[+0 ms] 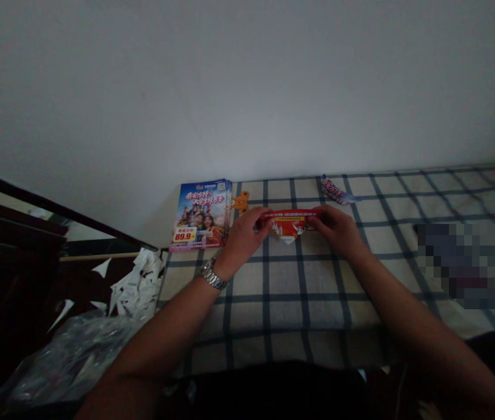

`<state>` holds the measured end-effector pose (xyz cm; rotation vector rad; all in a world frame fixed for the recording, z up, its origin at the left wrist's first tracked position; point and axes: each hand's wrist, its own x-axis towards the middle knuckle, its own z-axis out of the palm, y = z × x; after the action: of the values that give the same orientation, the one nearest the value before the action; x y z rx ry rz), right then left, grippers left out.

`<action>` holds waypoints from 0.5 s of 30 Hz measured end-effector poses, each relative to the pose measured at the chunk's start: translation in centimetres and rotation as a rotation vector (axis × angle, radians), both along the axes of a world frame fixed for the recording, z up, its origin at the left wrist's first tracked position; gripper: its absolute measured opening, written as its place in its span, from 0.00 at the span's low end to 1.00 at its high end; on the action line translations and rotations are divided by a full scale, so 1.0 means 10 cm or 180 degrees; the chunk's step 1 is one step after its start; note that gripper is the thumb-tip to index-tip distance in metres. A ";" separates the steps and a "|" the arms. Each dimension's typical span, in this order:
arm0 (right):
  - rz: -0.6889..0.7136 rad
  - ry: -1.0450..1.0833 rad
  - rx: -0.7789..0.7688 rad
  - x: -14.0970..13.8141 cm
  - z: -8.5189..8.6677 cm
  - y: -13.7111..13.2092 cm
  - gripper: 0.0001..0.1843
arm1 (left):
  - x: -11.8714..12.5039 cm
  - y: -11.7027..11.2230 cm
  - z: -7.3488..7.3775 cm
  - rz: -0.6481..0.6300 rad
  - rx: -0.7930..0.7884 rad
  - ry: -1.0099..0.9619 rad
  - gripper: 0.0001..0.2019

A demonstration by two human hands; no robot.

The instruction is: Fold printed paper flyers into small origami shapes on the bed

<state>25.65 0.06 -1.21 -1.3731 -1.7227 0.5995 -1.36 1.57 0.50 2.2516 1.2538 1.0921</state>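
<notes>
2 bare hands meet just above the middle of the frame, over a bed covered in a cream sheet with dark blue checks [309, 291]. The left hand [243, 236], a silver metal watch [213, 275] on its wrist, and the right hand [338, 230] each pinch 1 end of a folded red printed paper flyer [290, 223], fingers closed on its edges, holding it low over the sheet. A stack of glossy blue flyers [201, 214] lies just left of the left hand. A small orange paper piece [241, 202] sits beside the stack. A folded paper shape [336, 191] lies near the wall. White paper scraps [138, 286] are heaped at lower left.
</notes>
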 end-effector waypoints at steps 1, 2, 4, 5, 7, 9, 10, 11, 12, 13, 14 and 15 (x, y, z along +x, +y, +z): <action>-0.0014 -0.0025 -0.0040 0.00 0.00 0.01 0.13 | 0.00 0.01 -0.01 0.0043 -0.0096 0.0004 0.09; -0.0025 -0.0056 -0.0073 0.00 -0.01 0.01 0.13 | 0.00 0.01 -0.02 0.0063 -0.0192 0.0026 0.10; -0.0025 -0.0131 -0.0128 0.00 -0.01 0.02 0.13 | 0.00 0.03 -0.04 0.0087 -0.0336 0.0066 0.10; -0.0029 -0.0171 -0.0147 -0.01 0.00 0.02 0.13 | 0.00 0.04 -0.05 0.0098 -0.0389 0.0086 0.10; -0.0034 -0.0269 -0.0177 -0.01 0.00 0.02 0.13 | 0.00 0.05 -0.07 0.0103 -0.0475 0.0110 0.10; -0.0023 -0.0356 -0.0187 -0.01 0.00 0.02 0.13 | 0.01 0.06 -0.09 0.0079 -0.0526 0.0117 0.12; -0.0015 -0.0406 -0.0181 -0.01 0.00 0.02 0.12 | 0.01 0.07 -0.10 0.0061 -0.0529 0.0133 0.13; 0.0001 -0.0470 -0.0167 -0.01 0.00 0.02 0.12 | 0.01 0.07 -0.11 0.0042 -0.0511 0.0162 0.13; 0.0025 -0.0545 -0.0147 -0.01 0.00 0.02 0.12 | 0.01 0.08 -0.12 0.0021 -0.0479 0.0209 0.14; 0.0043 -0.0623 -0.0114 -0.01 -0.01 0.02 0.12 | 0.01 0.08 -0.13 0.0004 -0.0443 0.0266 0.14; 0.0059 -0.0704 -0.0062 -0.01 -0.01 0.02 0.13 | 0.01 0.08 -0.14 -0.0013 -0.0405 0.0325 0.15; 0.0086 -0.0783 0.0014 -0.01 -0.02 0.03 0.13 | 0.01 0.08 -0.15 -0.0027 -0.0357 0.0379 0.15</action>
<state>25.56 0.33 -1.43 -1.4716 -1.9378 0.4557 -1.29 2.39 -1.05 2.2633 1.3161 0.8728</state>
